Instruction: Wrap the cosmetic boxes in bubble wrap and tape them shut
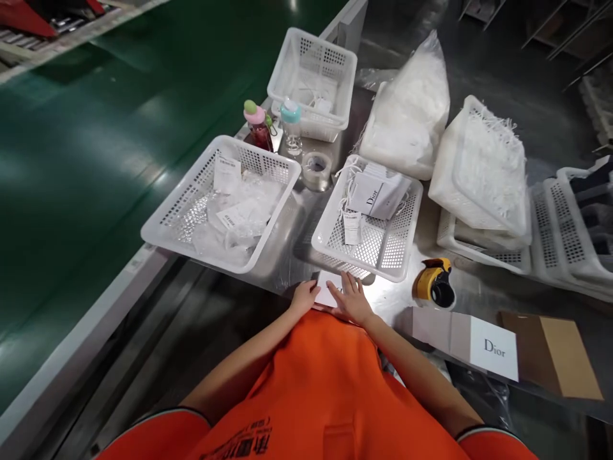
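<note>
A small white paper bag (326, 289) with partly covered dark lettering lies flat at the table's front edge, close against my orange shirt. My left hand (304, 299) grips its left side, thumb and fingers at the edge. Across its right part, my right hand (353, 299) rests with fingers spread, hiding most of the print. Just beyond both hands is a white perforated basket (318, 239) holding a stack of white Dior bags (376, 195) with cord handles and a printed label (352, 228).
To the left, another basket (160, 233) holds clear plastic packets. Behind are two bottles (291, 131), a tape roll (317, 167) and a further basket (347, 70). On the right are a yellow tape dispenser (433, 284), Dior packaging (493, 348), brown cardboard (575, 358) and baskets of white cords (498, 172).
</note>
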Demonstrator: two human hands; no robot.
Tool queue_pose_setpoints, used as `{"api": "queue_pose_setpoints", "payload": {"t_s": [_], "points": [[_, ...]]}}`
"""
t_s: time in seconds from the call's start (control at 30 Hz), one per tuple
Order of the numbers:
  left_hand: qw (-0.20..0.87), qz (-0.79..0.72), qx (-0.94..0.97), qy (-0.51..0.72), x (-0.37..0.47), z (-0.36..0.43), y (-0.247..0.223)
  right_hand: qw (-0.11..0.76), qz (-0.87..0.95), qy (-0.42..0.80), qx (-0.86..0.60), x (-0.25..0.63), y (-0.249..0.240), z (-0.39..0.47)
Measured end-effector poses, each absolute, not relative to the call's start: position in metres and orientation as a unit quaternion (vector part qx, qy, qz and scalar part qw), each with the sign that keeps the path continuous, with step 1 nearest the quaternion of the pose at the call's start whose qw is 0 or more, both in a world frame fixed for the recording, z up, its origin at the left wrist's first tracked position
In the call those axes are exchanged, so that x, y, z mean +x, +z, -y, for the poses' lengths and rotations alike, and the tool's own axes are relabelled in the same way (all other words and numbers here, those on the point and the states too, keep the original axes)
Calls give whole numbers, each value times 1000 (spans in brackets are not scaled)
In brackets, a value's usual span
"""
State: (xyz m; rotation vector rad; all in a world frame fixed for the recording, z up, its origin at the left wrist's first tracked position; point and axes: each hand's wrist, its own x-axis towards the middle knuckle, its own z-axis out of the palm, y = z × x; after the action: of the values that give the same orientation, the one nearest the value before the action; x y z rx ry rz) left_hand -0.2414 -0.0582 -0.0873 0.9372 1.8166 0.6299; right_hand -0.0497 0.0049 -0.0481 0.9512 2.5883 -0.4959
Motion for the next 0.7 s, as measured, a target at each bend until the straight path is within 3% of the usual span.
{"api": "queue_pose_setpoints", "payload": {"t_s": [0.3, 0.43, 0.57, 0.7], "points": [[482, -748, 354, 288, -235, 59, -77, 137, -904, -235, 330, -45, -61, -8], [531, -717, 298, 341, -227, 59, -67, 45, -907, -288, 305, -25, -68, -12], [648, -626, 170, 400, -220, 58, -50, -54, -874, -357, 326, -1, -56, -1], [713, -540, 144, 422, -215, 62, -24, -194, -733, -404, 511, -5, -25, 22]]}}
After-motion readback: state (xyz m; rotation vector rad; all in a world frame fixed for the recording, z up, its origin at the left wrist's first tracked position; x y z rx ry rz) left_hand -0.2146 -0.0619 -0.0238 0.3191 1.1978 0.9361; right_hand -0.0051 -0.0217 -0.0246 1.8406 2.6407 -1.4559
